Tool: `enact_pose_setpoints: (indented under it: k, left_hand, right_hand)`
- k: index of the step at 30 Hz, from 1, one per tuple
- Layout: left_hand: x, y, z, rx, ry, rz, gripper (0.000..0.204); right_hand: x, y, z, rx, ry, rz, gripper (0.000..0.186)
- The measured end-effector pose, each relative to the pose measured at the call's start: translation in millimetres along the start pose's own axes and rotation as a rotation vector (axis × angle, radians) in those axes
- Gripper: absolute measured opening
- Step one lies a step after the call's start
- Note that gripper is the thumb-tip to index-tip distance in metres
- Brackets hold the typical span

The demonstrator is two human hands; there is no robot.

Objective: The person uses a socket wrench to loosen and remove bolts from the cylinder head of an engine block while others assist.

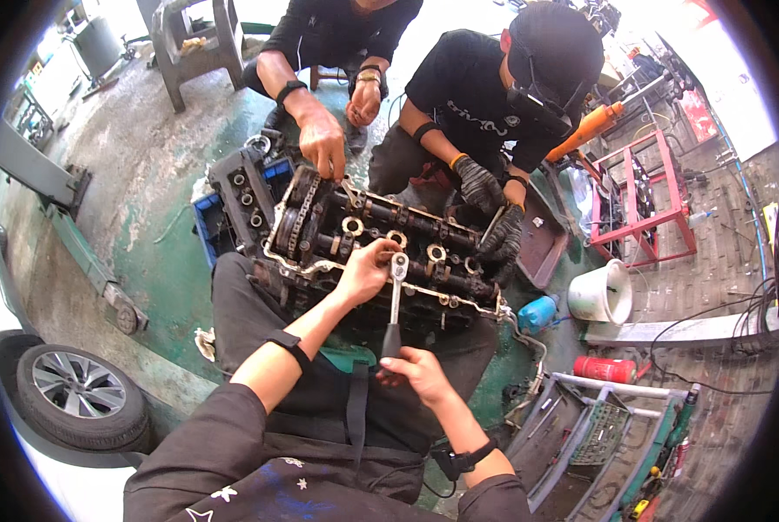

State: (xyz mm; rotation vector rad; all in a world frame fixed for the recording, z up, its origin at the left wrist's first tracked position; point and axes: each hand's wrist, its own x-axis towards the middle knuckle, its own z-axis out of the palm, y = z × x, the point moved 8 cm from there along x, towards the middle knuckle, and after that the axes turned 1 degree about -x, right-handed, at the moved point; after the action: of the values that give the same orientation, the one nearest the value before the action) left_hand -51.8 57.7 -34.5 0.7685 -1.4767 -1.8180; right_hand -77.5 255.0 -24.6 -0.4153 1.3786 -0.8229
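Note:
A ratchet wrench (395, 300) with a black handle stands over the open engine cylinder head (416, 246), its round head over the camshaft area. My right hand (416, 376) is closed around the end of its handle. My left hand (368, 271) has its fingers curled against the ratchet's head; the socket below is hidden. A timing chain (303, 209) runs along the left end of the engine. There a co-worker's bare hand (322, 143) reaches down to the chain. At the right end, another co-worker's gloved hands (494, 209) hold a slim metal tool.
Left of the engine, a dark engine cover (243, 198) lies on a blue crate (207, 228). To the right are a drip tray (542, 235), a white bucket (600, 292), a blue bottle (537, 314) and a red cylinder (604, 369). A car wheel (78, 393) is at lower left.

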Motion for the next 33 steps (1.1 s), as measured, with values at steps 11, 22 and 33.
enact_pose_setpoints:
  k: [11,22,33]
  left_hand:
    - [-7,7,0,0.053,-0.006,-0.021,0.028]
    - [-3,12,-2,0.012,-0.058,0.011,0.03]
    - [-1,-2,2,0.067,-0.094,-0.004,0.028]
  right_hand:
    - [-11,-29,-107,-0.12,0.097,0.027,0.024]
    - [37,-4,76,-0.05,-0.299,0.026,0.028]
    - [-14,-10,-44,-0.101,0.036,0.043,0.02]
